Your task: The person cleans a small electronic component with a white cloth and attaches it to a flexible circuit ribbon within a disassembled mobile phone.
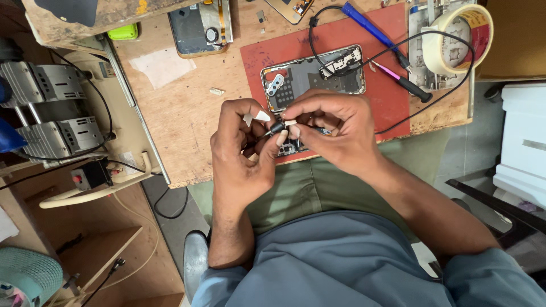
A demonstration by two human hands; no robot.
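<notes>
1. The step in hand looks like fine work on a small part held just above the near edge of the bench (187,119); both hands meet there, over the near edge of the red mat (392,102).
2. The left hand (242,153) is curled nearly closed; thumb and forefinger pinch a small white scrap (257,116), and the other fingers steady the dark tip of a thin tool (277,128).
3. The right hand (335,128) is also closed in a pinch; its fingertips grip a small pale piece (290,122) that touches the tool tip; what the piece is cannot be told, since it is too small.
4. Just beyond the hands, in the middle of the red mat, lies an opened phone body (313,77), back off, inner parts showing; part of another small board peeps out under the hands.
5. A black cable (432,96) loops across the mat toward the far right corner; a blue-handled screwdriver (372,28) and a pink-tipped tool (401,79) lie beside it; a roll of masking tape (460,37) sits at the far right corner.
6. A second opened phone (199,25) rests at the far edge, left of the mat.
7. By my judgement the next move calls for a steady pinch from both hands and a small, exact motion; the piece is tiny and would slip easily.
</notes>
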